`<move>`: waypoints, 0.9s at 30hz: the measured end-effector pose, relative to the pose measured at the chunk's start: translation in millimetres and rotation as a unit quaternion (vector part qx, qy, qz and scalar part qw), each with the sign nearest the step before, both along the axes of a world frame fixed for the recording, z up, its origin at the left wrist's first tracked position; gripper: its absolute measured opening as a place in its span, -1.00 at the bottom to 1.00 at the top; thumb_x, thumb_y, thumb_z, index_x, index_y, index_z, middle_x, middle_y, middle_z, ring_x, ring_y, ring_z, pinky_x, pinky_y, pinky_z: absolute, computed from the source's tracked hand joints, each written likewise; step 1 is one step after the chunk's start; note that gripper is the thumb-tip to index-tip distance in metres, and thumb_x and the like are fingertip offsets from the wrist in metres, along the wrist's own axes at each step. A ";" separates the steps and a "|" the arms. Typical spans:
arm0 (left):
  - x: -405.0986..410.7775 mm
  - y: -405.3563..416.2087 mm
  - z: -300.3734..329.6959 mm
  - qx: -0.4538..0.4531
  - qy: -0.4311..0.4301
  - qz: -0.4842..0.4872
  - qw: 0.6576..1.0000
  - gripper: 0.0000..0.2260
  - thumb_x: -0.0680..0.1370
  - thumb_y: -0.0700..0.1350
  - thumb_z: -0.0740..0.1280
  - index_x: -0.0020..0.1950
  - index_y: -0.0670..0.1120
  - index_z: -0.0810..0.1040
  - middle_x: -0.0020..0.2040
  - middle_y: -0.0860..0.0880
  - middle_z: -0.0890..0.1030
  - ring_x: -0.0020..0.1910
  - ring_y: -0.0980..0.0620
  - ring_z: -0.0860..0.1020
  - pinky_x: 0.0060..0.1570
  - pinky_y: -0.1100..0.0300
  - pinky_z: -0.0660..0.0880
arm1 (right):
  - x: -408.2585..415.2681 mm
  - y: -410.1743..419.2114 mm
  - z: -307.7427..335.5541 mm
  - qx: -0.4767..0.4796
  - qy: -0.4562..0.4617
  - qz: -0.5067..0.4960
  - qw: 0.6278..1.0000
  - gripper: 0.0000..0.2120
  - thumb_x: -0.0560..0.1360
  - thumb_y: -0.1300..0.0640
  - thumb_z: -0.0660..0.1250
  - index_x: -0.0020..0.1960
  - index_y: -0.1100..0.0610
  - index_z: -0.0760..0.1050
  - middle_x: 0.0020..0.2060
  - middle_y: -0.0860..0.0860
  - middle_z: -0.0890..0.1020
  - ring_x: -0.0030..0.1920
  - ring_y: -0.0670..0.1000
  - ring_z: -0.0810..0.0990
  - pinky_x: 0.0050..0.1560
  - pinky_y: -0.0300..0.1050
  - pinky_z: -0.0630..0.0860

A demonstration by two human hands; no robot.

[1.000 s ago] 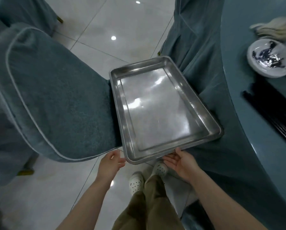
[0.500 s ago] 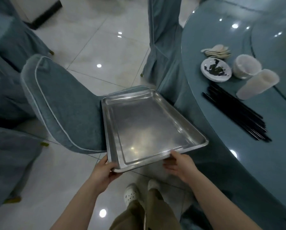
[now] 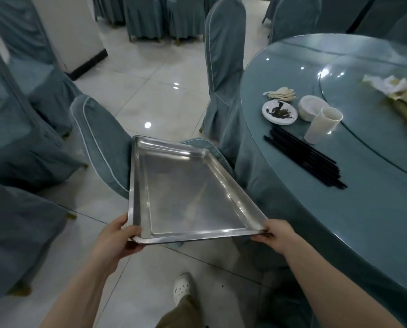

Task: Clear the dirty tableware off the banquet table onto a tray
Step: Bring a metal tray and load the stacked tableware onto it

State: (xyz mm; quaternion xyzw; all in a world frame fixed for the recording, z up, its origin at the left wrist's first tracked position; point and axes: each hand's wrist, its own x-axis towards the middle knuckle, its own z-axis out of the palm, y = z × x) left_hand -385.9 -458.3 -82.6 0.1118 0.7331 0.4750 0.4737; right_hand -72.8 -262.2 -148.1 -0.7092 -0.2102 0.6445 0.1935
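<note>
Now both bare forearms reach forward from the near edge of the view, elbows low and wrists raised, each meeting a near corner of the steel tray (image 3: 188,192). The left hand (image 3: 117,237) cups the near-left corner, thumb laid over the rim and fingers curled beneath, so its grip is clamped on the metal. The right hand (image 3: 277,235) takes the near-right corner the same way, thumb on top of the rim and fingers tucked under the edge, its grip likewise closed on the tray. The tray is bare inside and runs away from the person; its far end lies over the seat of a covered chair (image 3: 103,143), though whether it touches the seat cannot be told. To the right stands the round banquet table (image 3: 339,221) in a teal cloth, just beside the tray's right edge. On the table, well apart from the tray, lie a bundle of black chopsticks (image 3: 304,157), a dirty white saucer (image 3: 279,112) with dark residue, a cluster of pale spoons (image 3: 281,93) just beyond it, a white bowl (image 3: 310,110) to the saucer's right, and a white cup (image 3: 323,125) tipped over on its side near the bowl. Crumpled paper and a box (image 3: 391,88) sit on the raised turntable (image 3: 363,129) at far right. One white shoe (image 3: 183,286) shows on the tiled floor below.
</note>
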 end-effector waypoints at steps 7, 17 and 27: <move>18.6 -50.9 70.1 0.081 0.073 -0.046 0.993 -0.75 0.50 -0.32 0.30 0.02 0.01 0.59 -0.13 -0.17 0.65 -0.23 -0.11 0.62 -0.37 0.21 0.59 | 34.0 -21.4 37.2 0.145 -0.028 0.101 0.984 -0.77 0.50 0.44 0.15 0.06 0.18 0.40 -0.06 0.12 0.51 -0.19 0.14 0.58 -0.48 -0.06 0.58; 65.2 -57.3 144.3 0.255 0.086 -0.137 0.953 -0.57 0.37 -0.16 0.38 0.14 0.28 0.58 0.03 -0.07 0.68 -0.12 -0.09 0.68 -0.29 0.14 0.62 | 109.5 -9.0 148.6 0.340 -0.129 0.112 0.925 -0.86 0.43 0.33 0.22 -0.07 0.15 0.45 -0.22 0.05 0.51 -0.28 0.09 0.52 -0.49 -0.19 0.42; 141.4 72.4 170.5 0.307 0.074 -0.316 0.895 -0.48 0.48 -0.38 0.28 0.26 0.16 0.54 0.08 -0.04 0.67 -0.01 -0.02 0.66 -0.22 0.26 0.58 | 250.5 -25.3 190.8 0.445 -0.220 -0.022 0.868 -0.38 0.51 0.32 0.21 0.45 -0.17 0.28 0.28 0.02 0.50 -0.12 0.03 0.56 -0.22 -0.04 0.53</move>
